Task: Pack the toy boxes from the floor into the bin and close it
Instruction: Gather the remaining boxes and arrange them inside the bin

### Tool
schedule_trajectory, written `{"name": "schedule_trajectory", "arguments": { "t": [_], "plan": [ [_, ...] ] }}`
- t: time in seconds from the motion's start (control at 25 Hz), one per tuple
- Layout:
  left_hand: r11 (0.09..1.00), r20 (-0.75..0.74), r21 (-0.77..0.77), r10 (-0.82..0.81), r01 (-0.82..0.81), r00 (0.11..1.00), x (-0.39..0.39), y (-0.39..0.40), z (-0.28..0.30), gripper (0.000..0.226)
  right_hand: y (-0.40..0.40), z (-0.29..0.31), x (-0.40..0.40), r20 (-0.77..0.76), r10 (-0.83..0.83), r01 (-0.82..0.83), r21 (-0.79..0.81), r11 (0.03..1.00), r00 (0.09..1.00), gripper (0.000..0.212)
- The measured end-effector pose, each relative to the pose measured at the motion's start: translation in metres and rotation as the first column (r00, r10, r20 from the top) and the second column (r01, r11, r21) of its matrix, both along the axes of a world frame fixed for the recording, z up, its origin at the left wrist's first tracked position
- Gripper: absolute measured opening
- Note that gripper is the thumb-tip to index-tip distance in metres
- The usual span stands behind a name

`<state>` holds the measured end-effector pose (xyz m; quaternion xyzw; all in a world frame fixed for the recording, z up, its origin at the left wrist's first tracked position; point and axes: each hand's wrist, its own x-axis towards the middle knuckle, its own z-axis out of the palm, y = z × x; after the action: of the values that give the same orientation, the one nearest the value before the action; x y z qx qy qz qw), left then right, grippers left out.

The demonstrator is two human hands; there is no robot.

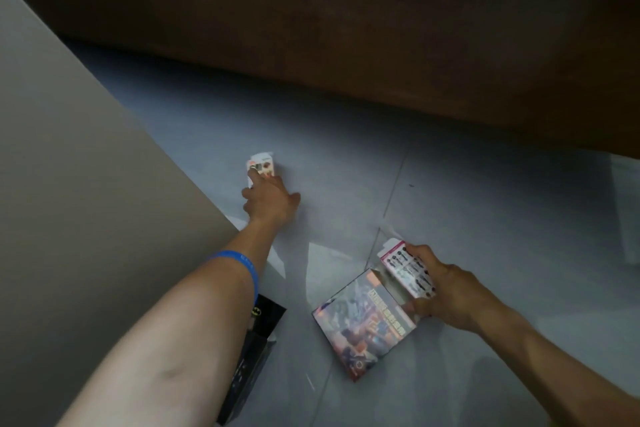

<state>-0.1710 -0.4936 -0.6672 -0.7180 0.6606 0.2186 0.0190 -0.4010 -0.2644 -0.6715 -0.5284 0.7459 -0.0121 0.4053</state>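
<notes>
My left hand (268, 199) reaches far forward over the grey tiled floor, its fingers on a small white toy box (262, 166) with pink print. My right hand (438, 291) grips a small white and pink box (405, 265) with rows of dark figures printed on it. That box is pressed against a larger colourful box (363, 322), which lies tilted on the floor under the same hand. A black box (252, 357) with a yellow bat logo lies under my left forearm. No bin is recognisable in view.
A large beige surface (69, 184) fills the left side, close beside my left arm. A dark brown piece of furniture (346, 28) runs across the back. A pale object (628, 211) stands at the right edge. Bare floor tiles (485, 201) lie between.
</notes>
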Motion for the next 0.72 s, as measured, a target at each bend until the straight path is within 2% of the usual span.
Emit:
{"name": "schedule_trajectory", "arguments": {
  "t": [0.08,0.16,0.24,0.32,0.44,0.56,0.64,0.72],
  "plan": [
    [0.988,-0.062,-0.151,-0.031,0.021,0.998,-0.003,0.038,-0.010,0.049,-0.001,0.002,0.004,-0.037,0.012,-0.012,0.012,1.000,0.999,0.097],
    [0.975,-0.112,-0.201,-0.120,0.096,0.986,-0.004,0.077,-0.015,0.046,-0.002,0.002,0.018,-0.152,0.034,-0.035,-0.009,0.999,0.988,0.093],
    [0.980,-0.161,-0.107,-0.184,0.168,0.970,-0.009,0.099,-0.006,0.070,-0.004,0.008,0.037,-0.268,0.087,-0.096,-0.020,0.995,0.959,0.093],
    [0.981,-0.240,0.013,-0.183,0.192,0.953,-0.015,0.109,0.010,0.091,-0.005,0.019,0.042,-0.273,0.118,-0.127,-0.017,0.992,0.955,0.099],
    [0.987,-0.549,-0.006,-0.137,0.160,0.824,-0.029,0.127,0.044,0.076,0.005,0.060,0.014,-0.244,0.046,-0.062,-0.059,0.996,0.969,0.105],
    [0.990,-0.703,-0.065,-0.135,0.127,0.698,-0.058,0.150,0.084,0.057,0.029,0.116,-0.033,-0.142,-0.196,0.161,-0.231,0.960,0.970,0.069],
    [0.989,-0.805,-0.052,-0.124,0.139,0.580,-0.096,0.175,0.110,0.038,0.061,0.152,-0.068,-0.018,-0.381,0.349,-0.360,0.865,0.924,0.044],
    [0.976,-0.839,-0.108,-0.191,0.189,0.510,-0.136,0.202,0.136,0.023,0.102,0.179,-0.097,0.049,-0.482,0.442,-0.490,0.752,0.875,0.031]
  ]
}}
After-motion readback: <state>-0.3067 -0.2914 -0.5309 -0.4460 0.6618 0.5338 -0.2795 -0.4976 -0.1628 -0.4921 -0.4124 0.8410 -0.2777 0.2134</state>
